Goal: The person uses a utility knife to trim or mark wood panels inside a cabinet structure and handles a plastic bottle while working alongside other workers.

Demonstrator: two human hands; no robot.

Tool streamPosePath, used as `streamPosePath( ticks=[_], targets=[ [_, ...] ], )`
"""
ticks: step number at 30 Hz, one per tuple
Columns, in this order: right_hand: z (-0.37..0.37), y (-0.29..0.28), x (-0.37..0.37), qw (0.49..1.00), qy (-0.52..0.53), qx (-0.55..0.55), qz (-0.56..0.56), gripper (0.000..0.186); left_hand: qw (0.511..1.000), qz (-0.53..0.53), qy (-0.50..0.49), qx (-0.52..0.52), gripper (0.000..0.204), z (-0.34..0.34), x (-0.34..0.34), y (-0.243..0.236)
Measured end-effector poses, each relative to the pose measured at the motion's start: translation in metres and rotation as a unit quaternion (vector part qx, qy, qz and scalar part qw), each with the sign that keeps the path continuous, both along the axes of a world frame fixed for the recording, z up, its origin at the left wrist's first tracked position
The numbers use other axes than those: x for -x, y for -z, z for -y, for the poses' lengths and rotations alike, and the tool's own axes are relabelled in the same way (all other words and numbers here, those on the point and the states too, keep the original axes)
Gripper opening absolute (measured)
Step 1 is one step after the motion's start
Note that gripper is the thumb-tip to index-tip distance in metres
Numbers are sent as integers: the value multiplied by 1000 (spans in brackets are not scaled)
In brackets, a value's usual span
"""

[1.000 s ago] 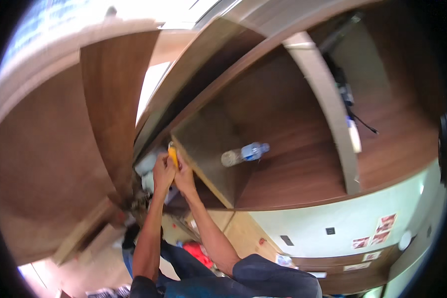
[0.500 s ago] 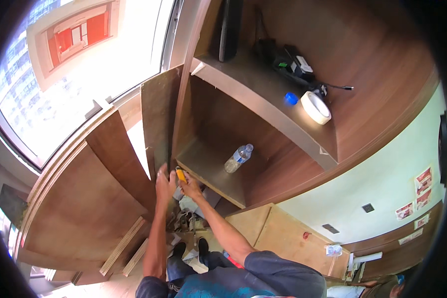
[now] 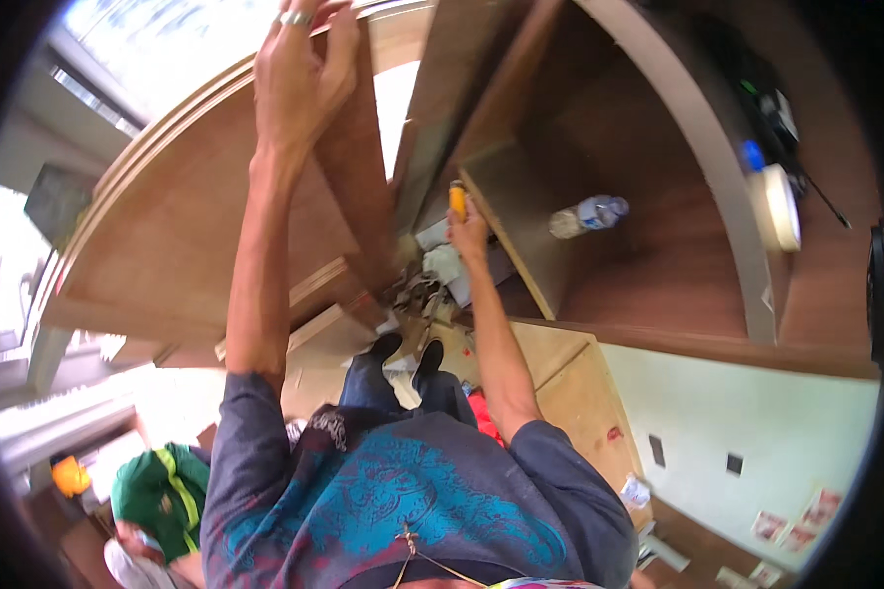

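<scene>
Tool (image 3: 458, 200): clamped in the fingers of the right hand (image 3: 470, 236), just beside the front edge of the lower shelf (image 3: 519, 208). Newly changed: left hand (image 3: 300, 86) raised in front of the curved panel (image 3: 167, 236), toward the window (image 3: 167, 44), well apart from the tool; half a second ago, close beside it. Hence, apparently, tool in right-hand control alone. Left fingertips cut off at the upper edge; cannot tell whether apart or closed on anything. Bottle (image 3: 591, 215) on the shelf, untouched.
</scene>
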State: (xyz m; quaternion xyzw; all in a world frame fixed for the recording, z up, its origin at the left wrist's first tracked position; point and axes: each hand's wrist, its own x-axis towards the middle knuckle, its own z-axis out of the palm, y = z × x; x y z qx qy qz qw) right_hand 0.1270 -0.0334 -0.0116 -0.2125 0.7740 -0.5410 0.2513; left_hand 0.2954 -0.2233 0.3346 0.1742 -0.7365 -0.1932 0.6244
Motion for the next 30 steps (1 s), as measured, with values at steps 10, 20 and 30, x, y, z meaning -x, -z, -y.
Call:
streamPosePath(
  ticks=[10,20,30],
  targets=[
    [-28,13,24,990,-88,10,112,52,984,140,99,-52,26,-123,-30,91],
    [-43,-14,63,973,-190,43,123,55,930,228,234,-168,29,-283,-36,267],
    [-32,-15,59,968,-185,23,171,59,911,280,170,-252,36,-335,-57,290]
  ],
)
